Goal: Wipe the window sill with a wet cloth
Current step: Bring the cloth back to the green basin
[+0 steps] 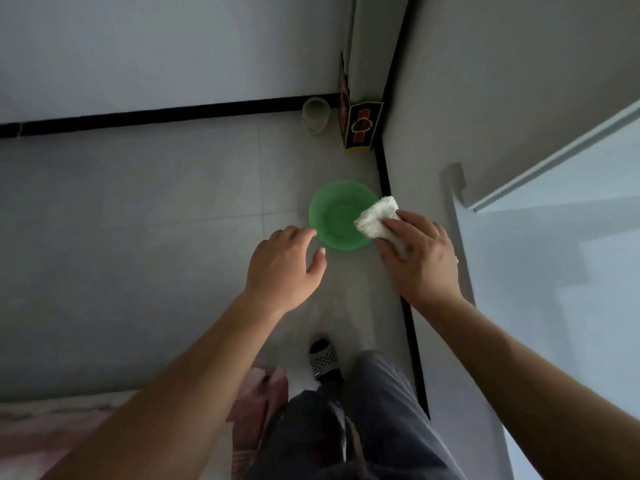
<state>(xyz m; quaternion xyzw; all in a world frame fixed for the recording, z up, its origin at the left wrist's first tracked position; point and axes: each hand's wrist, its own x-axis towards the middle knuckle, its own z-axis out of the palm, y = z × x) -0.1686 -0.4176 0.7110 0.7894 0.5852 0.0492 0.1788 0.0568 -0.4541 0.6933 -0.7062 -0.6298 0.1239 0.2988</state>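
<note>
A green plastic basin (337, 216) sits on the tiled floor close to the wall on the right. My right hand (420, 258) grips a folded white cloth (377, 216), which hangs over the basin's right rim. Just left of the basin, my left hand (285, 268) hovers with fingers apart and holds nothing. The pale window sill (554, 271) runs along the right side, level with my right forearm. Whether the basin holds water cannot be made out.
In the far corner stand a clear plastic container (316, 115) and a dark patterned box (360, 128). A black skirting strip (173, 114) lines the walls. My slippered foot (322, 358) is below, and pink bedding (52, 431) lies at the lower left.
</note>
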